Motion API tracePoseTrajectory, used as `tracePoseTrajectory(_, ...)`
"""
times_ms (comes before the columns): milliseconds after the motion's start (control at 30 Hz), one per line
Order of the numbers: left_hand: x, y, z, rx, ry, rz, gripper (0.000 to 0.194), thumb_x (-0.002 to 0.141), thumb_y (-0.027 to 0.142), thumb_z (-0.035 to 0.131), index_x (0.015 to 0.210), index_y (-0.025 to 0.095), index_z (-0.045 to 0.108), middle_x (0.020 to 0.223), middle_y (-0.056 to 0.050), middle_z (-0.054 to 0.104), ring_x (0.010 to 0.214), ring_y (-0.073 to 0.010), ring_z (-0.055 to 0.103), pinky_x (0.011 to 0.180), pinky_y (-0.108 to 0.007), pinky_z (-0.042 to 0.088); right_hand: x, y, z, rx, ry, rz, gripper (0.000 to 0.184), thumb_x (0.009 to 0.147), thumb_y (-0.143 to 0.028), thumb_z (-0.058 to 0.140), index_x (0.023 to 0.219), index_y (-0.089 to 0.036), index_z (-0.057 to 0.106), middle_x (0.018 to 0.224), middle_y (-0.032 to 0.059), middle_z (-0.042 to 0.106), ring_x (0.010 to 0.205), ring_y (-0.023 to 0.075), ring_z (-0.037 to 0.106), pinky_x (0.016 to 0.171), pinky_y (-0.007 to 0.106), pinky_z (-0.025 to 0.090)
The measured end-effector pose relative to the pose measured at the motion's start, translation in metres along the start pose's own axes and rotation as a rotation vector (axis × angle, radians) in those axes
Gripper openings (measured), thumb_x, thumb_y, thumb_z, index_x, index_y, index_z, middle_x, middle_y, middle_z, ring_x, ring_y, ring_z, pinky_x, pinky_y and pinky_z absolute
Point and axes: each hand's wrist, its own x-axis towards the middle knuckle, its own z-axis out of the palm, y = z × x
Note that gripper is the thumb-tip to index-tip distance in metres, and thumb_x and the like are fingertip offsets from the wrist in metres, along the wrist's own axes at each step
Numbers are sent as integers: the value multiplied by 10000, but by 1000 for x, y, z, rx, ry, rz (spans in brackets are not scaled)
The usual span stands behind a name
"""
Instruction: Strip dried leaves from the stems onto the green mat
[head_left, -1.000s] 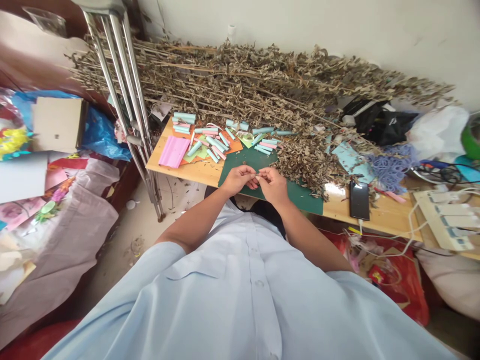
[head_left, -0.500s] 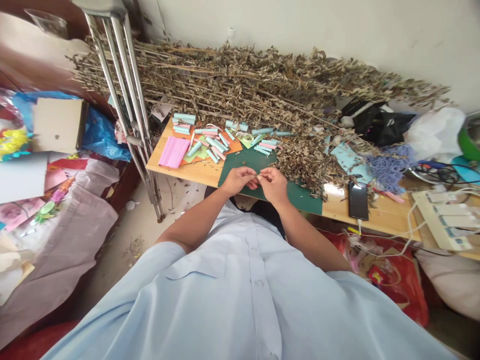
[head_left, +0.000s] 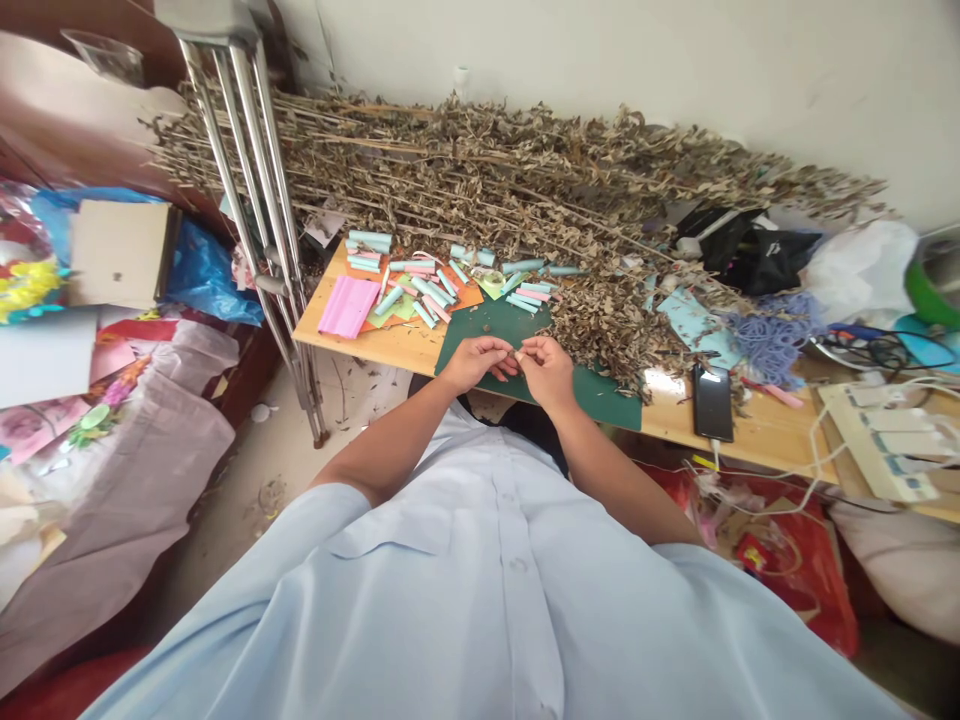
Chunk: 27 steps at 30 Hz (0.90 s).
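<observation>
The left hand (head_left: 472, 362) and the right hand (head_left: 546, 372) meet over a dark green cutting mat (head_left: 480, 335), and the fingers (head_left: 525, 350) of both are pressed together on a tiny pale scrap of paper (head_left: 516, 355), pinched between the fingertips and too small to make out clearly. Just beyond the fingers and to the left, short paper rolls (head_left: 424, 290) in pale blue and pink lie scattered across sheets of orange paper (head_left: 466, 295) and along the top of the mat. Further left on the wooden table (head_left: 375, 345) lies a pink paper sheet (head_left: 346, 305). Directly past the fingers and to the right, dried leafy branches (head_left: 480, 165) are heaped across the back of the table and spill onto the mat. To the right of the hands are a pale blue card (head_left: 694, 330), a black smartphone (head_left: 712, 402) and a tangle of purple cord (head_left: 776, 340). Metal crutches (head_left: 240, 170) stand against the table's far left end, well apart from the fingers.
</observation>
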Motion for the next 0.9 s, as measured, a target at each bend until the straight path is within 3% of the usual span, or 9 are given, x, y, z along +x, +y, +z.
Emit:
tracePoseTrajectory(200, -5, 3, 5, 56, -11, 1, 341, 767, 284, 778, 1013, 79, 660, 839, -117, 754, 785, -209, 747, 645, -279, 589, -2, 3, -2, 15, 4, -7, 270, 728, -351, 697, 944, -207, 622, 813, 31, 707, 734, 186, 671, 708, 343, 549)
tracePoseTrajectory(367, -16, 6, 12, 136, -25, -26, 277, 776, 187, 678, 1034, 85, 662, 903, -131, 756, 834, -214, 745, 646, -277, 587, -11, 7, -8, 38, -10, 1, 265, 728, -329, 706, 953, -208, 635, 835, 36, 713, 753, 189, 679, 734, 352, 555)
tracePoseTrajectory(600, -44, 14, 16, 332, -138, -4, 459, 690, 33, 551, 1119, 117, 691, 1067, -130, 751, 1078, -234, 701, 806, -270, 571, -30, 4, -22, 66, -118, 32, 257, 746, -321, 719, 966, -213, 641, 837, 28, 725, 746, 183, 683, 730, 350, 568)
tracePoseTrajectory(733, -52, 17, 21, 388, -162, 3, 429, 747, 71, 571, 1155, 133, 685, 1128, -131, 730, 1127, -249, 678, 750, -250, 576, -35, 3, -24, 41, -124, -2, 254, 766, -324, 715, 986, -217, 645, 849, 26, 727, 761, 184, 687, 740, 351, 571)
tracePoseTrajectory(900, -50, 10, 27, 373, -12, 5, 247, 827, 255, 686, 1039, 129, 697, 960, -95, 739, 935, -203, 720, 683, -243, 587, -37, 1, -21, 52, -116, -6, 249, 769, -336, 711, 976, -221, 637, 849, 25, 731, 740, 184, 694, 754, 361, 579)
